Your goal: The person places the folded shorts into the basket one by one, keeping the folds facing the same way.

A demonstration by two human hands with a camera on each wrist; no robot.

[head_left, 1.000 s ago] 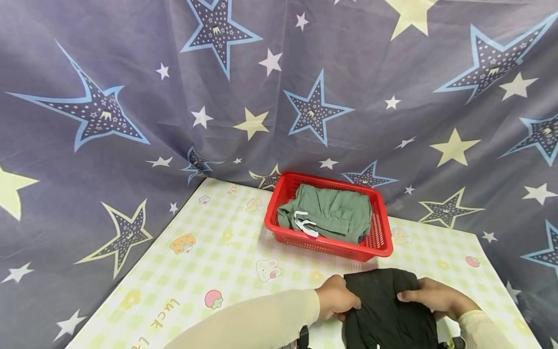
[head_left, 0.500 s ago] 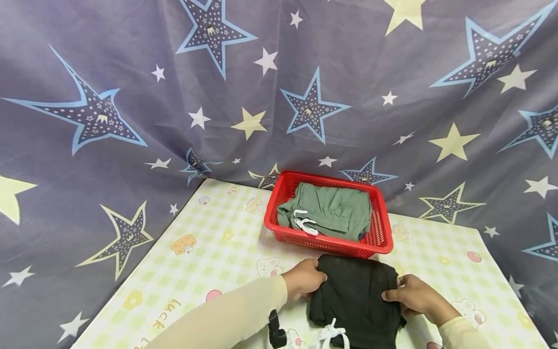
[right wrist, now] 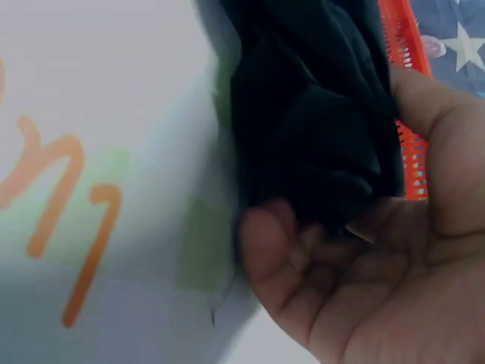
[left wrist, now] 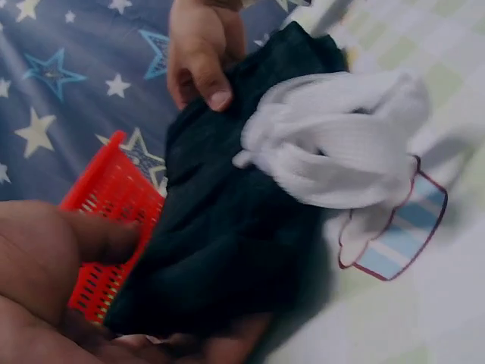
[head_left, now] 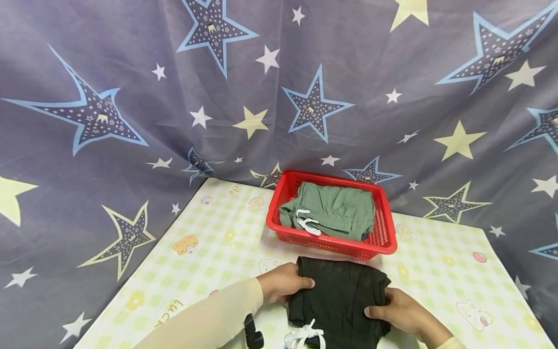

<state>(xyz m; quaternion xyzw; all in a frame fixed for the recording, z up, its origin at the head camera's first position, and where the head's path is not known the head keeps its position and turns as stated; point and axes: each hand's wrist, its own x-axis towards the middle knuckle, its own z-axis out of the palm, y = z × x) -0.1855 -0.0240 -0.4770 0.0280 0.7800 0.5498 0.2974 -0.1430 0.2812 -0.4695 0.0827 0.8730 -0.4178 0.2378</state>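
A folded pair of black drawstring pants (head_left: 335, 295) is held between both hands, close over the table in front of the red basket. My left hand (head_left: 281, 282) grips its left side, thumb on top and fingers underneath. On the opposite side my right hand (head_left: 403, 310) pinches the edge, with the thumb lying over the cloth. In the right wrist view, fingers (right wrist: 288, 265) curl beneath the black fabric (right wrist: 311, 129). The white drawstring (left wrist: 341, 144) hangs in a bow at the near end.
Just beyond the pants stands a red perforated basket (head_left: 289, 234). Folded green drawstring pants (head_left: 335, 208) lie inside it. The table (head_left: 226, 261) has a pale checked cover with cartoon prints. A starry grey curtain (head_left: 244, 160) hangs behind the table.
Both hands have moved left with the black pants, staying on its two sides. The pants' near end and white bow have come into view. The basket has stayed put.
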